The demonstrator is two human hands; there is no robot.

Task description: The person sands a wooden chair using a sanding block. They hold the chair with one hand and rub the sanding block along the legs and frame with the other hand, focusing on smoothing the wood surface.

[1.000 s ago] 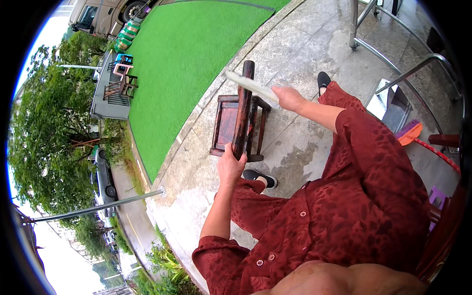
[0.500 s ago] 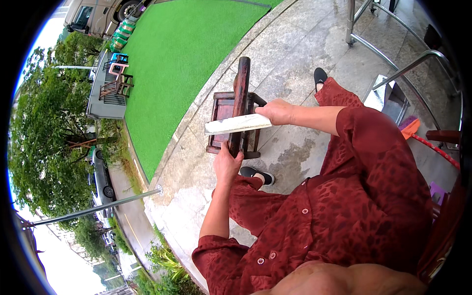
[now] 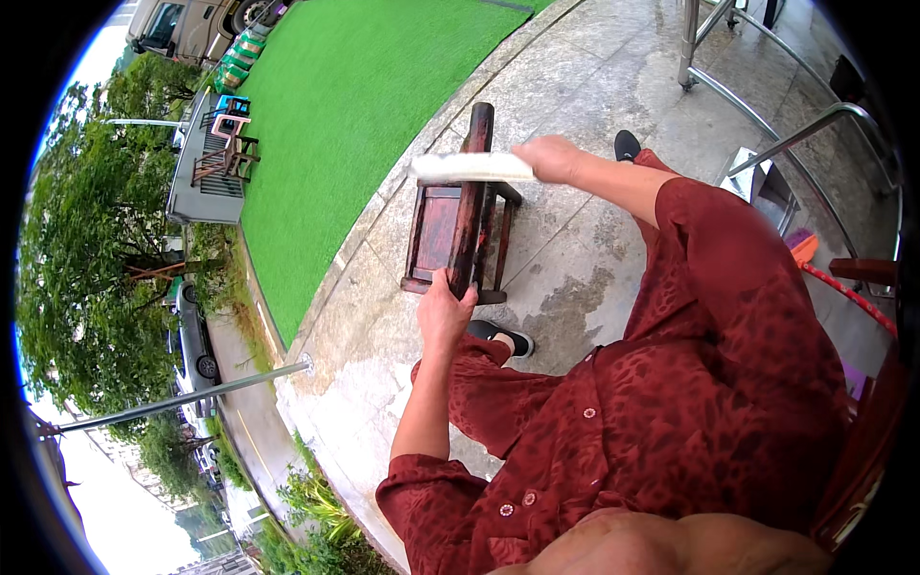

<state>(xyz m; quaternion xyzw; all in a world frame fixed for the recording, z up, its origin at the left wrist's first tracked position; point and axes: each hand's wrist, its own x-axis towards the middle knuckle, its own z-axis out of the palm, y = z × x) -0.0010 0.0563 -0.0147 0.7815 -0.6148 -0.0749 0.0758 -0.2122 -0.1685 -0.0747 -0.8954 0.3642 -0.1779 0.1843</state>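
And here's the left hand point(image 3: 446, 311), closed on the lower end of a dark bar point(image 3: 467, 235), thumb to one side and fingers to the other. Up at the right, the right hand point(image 3: 553, 159) is wrapped tight round the end of a pale strip point(image 3: 471, 169), which points left across the upper part of the bar (blurred, so I can't tell whether the two touch). The bar runs up and down the middle of the frame, over a dark red-brown stool point(image 3: 437, 232) on the paving point(image 3: 565, 240).

Look just below the stool: one black shoe point(image 3: 504, 337), with its partner well apart, above the right forearm. Red patterned clothes point(image 3: 671, 412) fill the lower right. Further out, green turf point(image 3: 355, 125) sweeps across the top, a metal frame point(image 3: 747, 103) stands upper right, and an orange broom point(image 3: 805, 251) sits at the right edge. Over at the left, trees point(image 3: 105, 249), a grey car point(image 3: 195, 335) and a slanting pole point(image 3: 192, 399); upper left, a few chairs point(image 3: 230, 153) beside the turf.
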